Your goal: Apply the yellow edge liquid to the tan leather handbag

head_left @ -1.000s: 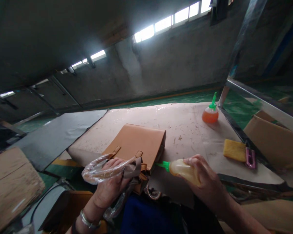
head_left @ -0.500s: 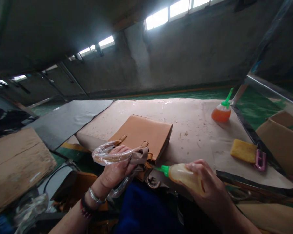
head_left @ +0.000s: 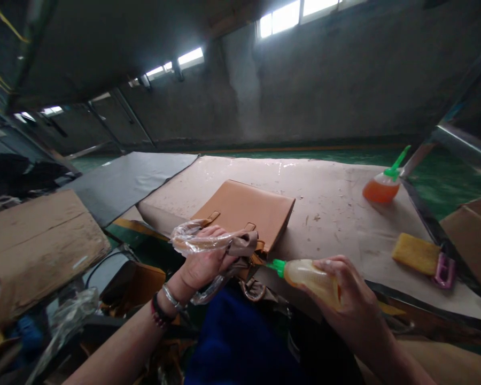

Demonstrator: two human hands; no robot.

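Observation:
A tan leather handbag [head_left: 246, 206] lies on the table at its near edge, its top toward me. Plastic film wraps its handle [head_left: 200, 241], which loops over my left hand [head_left: 208, 263]. That hand grips the bag at its top edge; the fingertips are partly hidden behind the handle and a brown flap. My right hand [head_left: 347, 291] is wrapped round a squeeze bottle [head_left: 312, 275] of yellowish liquid. The bottle lies nearly level, its green nozzle [head_left: 277, 266] pointing left at the strap fittings on the bag's upper corner. Whether the tip touches them I cannot tell.
On the paper-covered table [head_left: 328, 187] stands another squeeze bottle [head_left: 381, 187] with orange liquid. A yellow sponge block [head_left: 414, 253] lies beside a pink tool [head_left: 444, 270] at the right. Cardboard [head_left: 44, 246] is at the left, and a carton [head_left: 475, 230] at the far right.
The whole scene has shifted right in view as the camera turned left. Both hands keep their holds on the bag and the bottle, with the nozzle still at the bag's corner.

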